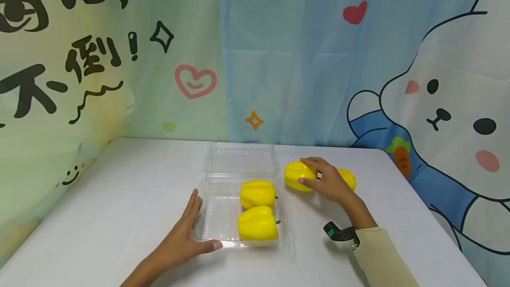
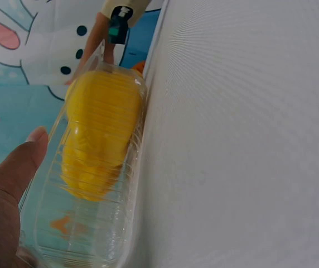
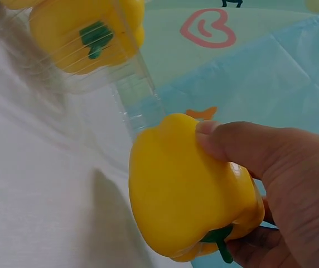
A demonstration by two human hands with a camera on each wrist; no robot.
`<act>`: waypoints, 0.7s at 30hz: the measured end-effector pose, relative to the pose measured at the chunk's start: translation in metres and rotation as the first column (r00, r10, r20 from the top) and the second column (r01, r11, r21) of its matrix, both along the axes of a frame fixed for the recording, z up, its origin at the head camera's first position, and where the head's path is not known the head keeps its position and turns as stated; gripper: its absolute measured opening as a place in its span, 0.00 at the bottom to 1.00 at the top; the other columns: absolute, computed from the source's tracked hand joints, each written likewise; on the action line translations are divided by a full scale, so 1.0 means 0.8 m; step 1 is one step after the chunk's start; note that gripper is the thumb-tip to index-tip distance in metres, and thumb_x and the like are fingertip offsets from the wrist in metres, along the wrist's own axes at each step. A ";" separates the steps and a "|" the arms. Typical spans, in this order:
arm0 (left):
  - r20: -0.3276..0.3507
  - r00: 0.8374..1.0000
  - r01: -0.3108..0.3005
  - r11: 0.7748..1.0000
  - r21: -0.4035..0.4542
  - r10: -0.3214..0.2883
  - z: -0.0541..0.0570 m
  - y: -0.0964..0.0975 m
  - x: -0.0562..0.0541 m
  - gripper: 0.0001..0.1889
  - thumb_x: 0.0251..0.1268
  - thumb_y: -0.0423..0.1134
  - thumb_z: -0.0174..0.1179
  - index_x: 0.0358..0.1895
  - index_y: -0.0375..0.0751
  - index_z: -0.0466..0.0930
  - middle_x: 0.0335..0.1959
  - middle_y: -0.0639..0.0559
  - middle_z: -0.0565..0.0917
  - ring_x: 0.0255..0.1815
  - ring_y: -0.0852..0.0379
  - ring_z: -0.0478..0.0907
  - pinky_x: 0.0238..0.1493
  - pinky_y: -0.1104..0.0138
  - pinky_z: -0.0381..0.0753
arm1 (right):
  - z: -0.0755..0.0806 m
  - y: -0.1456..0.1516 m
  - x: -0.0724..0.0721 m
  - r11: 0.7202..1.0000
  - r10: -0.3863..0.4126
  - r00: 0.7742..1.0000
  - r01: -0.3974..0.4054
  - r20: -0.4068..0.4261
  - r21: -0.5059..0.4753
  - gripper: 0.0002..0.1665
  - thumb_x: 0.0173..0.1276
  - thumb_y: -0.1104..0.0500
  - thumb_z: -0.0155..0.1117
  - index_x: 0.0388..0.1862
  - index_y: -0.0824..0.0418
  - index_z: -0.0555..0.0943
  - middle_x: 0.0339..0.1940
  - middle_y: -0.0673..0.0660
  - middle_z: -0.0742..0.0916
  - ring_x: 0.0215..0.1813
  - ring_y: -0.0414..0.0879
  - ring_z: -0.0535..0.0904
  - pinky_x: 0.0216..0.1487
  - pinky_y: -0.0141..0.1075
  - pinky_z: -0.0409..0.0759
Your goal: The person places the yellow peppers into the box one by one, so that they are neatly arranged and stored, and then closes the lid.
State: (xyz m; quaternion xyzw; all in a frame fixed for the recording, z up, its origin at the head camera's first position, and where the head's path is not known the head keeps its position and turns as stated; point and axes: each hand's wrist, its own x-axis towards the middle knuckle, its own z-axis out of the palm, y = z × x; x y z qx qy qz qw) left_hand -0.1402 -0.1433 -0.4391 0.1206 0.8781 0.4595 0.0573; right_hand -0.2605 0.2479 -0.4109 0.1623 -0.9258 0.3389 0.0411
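My right hand [image 1: 328,181] grips a yellow bell pepper [image 1: 299,176] just right of the clear plastic clamshell box [image 1: 217,216]. In the right wrist view, thumb and fingers hold this pepper from either side, its green stem pointing down. Two more yellow peppers, a rear one [image 1: 257,194] and a front one [image 1: 258,223], lie in the right half of the box. My left hand [image 1: 181,231] rests at the box's front left corner, fingers extended along the left wall and thumb near the front edge. Partly hidden behind my right hand is another yellow pepper [image 1: 348,179].
The box's clear lid [image 1: 242,158] lies folded back toward the rear. Everything stands on a white-covered table [image 1: 131,194]. A printed curtain [image 1: 295,79] hangs behind it. A black wrist device [image 1: 340,233] sticks out from my right wrist.
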 end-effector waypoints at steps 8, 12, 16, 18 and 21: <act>0.009 1.000 -0.001 1.000 0.006 0.001 0.001 0.000 0.001 0.68 0.43 0.57 0.76 0.78 0.35 0.36 0.79 0.51 0.31 0.77 0.47 0.42 0.71 0.47 0.47 | 0.005 0.000 0.001 1.000 0.012 0.999 -0.013 -0.036 -0.011 0.38 0.63 0.51 0.71 0.70 0.61 0.71 0.68 0.63 0.71 0.65 0.61 0.69 0.62 0.59 0.69; 0.005 1.000 -0.003 1.000 0.005 0.003 0.002 0.000 0.001 0.68 0.43 0.57 0.76 0.78 0.35 0.36 0.79 0.52 0.31 0.77 0.47 0.41 0.71 0.46 0.46 | 0.008 -0.003 0.002 0.999 0.021 0.998 -0.022 -0.063 -0.024 0.38 0.63 0.52 0.71 0.70 0.61 0.71 0.68 0.63 0.71 0.64 0.60 0.70 0.61 0.58 0.70; 0.002 1.000 -0.003 1.000 0.005 0.003 0.002 0.000 0.002 0.67 0.43 0.57 0.76 0.78 0.34 0.37 0.79 0.52 0.31 0.78 0.47 0.40 0.71 0.46 0.45 | 0.013 -0.005 0.005 0.999 0.020 0.995 -0.023 -0.099 -0.027 0.38 0.63 0.54 0.72 0.70 0.61 0.71 0.68 0.62 0.71 0.63 0.59 0.71 0.61 0.57 0.71; 0.005 1.000 -0.003 1.000 0.007 0.003 0.003 0.001 0.002 0.67 0.43 0.57 0.76 0.78 0.34 0.37 0.79 0.52 0.31 0.78 0.47 0.40 0.71 0.46 0.45 | 0.016 -0.007 0.007 0.999 0.021 0.993 -0.024 -0.114 -0.024 0.38 0.62 0.54 0.72 0.70 0.61 0.71 0.68 0.62 0.71 0.63 0.59 0.71 0.61 0.57 0.71; 0.006 1.000 -0.003 1.000 0.007 0.003 0.003 0.001 0.002 0.67 0.43 0.57 0.77 0.78 0.34 0.37 0.79 0.52 0.31 0.78 0.47 0.40 0.71 0.46 0.45 | 0.020 -0.010 0.010 1.000 0.019 0.991 -0.022 -0.134 -0.022 0.38 0.62 0.54 0.72 0.70 0.61 0.71 0.68 0.62 0.72 0.63 0.59 0.71 0.61 0.57 0.71</act>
